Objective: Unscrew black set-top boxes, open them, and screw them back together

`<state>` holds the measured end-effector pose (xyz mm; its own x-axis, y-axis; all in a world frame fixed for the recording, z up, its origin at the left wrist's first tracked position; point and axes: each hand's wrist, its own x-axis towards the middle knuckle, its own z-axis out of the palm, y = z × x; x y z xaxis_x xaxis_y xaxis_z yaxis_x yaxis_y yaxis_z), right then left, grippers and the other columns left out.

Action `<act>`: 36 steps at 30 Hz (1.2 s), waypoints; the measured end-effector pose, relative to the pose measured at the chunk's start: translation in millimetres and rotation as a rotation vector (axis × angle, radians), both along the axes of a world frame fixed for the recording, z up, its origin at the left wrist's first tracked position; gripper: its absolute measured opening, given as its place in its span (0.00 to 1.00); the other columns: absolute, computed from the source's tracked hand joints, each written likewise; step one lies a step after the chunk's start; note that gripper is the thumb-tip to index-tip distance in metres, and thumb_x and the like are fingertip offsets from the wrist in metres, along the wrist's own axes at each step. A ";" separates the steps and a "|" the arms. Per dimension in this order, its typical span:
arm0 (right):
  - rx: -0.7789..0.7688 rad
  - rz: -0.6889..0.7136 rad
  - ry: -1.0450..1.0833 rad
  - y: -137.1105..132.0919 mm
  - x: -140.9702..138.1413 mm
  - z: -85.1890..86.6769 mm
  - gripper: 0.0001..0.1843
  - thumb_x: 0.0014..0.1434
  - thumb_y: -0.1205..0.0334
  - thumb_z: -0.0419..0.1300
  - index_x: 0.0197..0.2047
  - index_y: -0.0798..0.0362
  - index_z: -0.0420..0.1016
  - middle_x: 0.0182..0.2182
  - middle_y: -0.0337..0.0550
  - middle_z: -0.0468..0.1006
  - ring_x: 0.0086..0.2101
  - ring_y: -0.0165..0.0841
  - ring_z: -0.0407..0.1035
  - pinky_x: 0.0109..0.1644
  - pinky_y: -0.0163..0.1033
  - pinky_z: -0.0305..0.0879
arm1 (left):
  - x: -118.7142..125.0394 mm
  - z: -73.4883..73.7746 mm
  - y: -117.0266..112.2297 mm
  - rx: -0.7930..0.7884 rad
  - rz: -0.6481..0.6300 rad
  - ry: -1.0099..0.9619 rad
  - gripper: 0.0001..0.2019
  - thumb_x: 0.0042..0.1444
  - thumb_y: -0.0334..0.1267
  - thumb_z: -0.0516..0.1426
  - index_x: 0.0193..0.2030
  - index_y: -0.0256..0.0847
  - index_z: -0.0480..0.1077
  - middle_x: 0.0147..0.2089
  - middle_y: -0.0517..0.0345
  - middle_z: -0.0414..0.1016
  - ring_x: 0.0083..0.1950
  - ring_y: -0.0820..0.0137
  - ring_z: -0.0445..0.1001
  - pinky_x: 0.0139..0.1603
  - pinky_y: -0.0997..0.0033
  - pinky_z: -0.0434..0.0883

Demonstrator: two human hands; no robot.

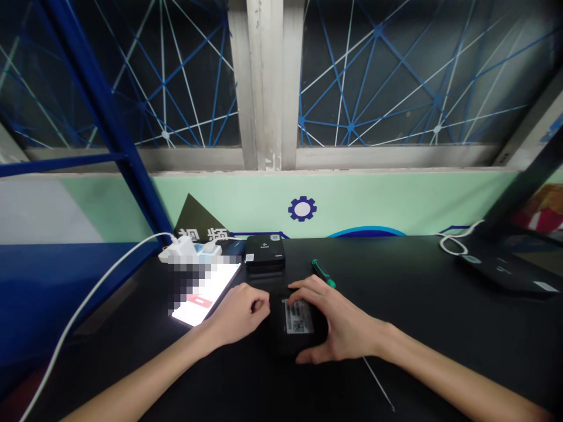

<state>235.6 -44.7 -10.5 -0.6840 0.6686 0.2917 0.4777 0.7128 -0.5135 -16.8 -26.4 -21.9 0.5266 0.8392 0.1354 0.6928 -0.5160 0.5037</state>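
A black box (278,337) with a printed label and QR code lies face-on to me on the table. My right hand (336,319) is wrapped around its right side, fingers over the far edge and thumb at the near edge. My left hand (241,313) is closed beside the box's left edge, fingers curled to the thumb; what they hold, if anything, is hidden. Beyond my right fingers is a green and black tool handle (323,274). A thin metal shaft (379,384) emerges below my right wrist; my hand hides whether the two join.
A lit phone (215,287) lies left of my left hand. Behind it are a power strip with white plugs (182,251) and a cable (83,310). A second black box (265,252) stands at the back, and a flat black device (505,266) lies far right near a white cord (455,245).
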 end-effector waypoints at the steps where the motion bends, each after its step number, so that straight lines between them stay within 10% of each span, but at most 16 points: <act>1: -0.001 0.000 -0.005 0.0 0.4 -0.3 0.40 0.41 0.43 0.74 0.55 0.47 0.70 0.58 0.51 0.67 0.55 0.47 0.62 0.60 0.53 0.60 | 0.0 0.1 0.1 0.000 -0.003 0.002 0.16 0.58 0.32 0.51 0.20 0.40 0.54 0.19 0.67 0.55 0.21 0.76 0.53 0.25 0.73 0.50; 36: 0.072 0.018 -0.088 4.3 8.1 4.2 0.47 0.48 0.38 0.69 0.65 0.52 0.65 0.62 0.55 0.67 0.59 0.47 0.63 0.63 0.51 0.62 | -1.8 -3.2 -3.0 0.080 0.052 0.083 0.14 0.58 0.33 0.50 0.21 0.40 0.56 0.19 0.66 0.61 0.22 0.76 0.58 0.26 0.72 0.51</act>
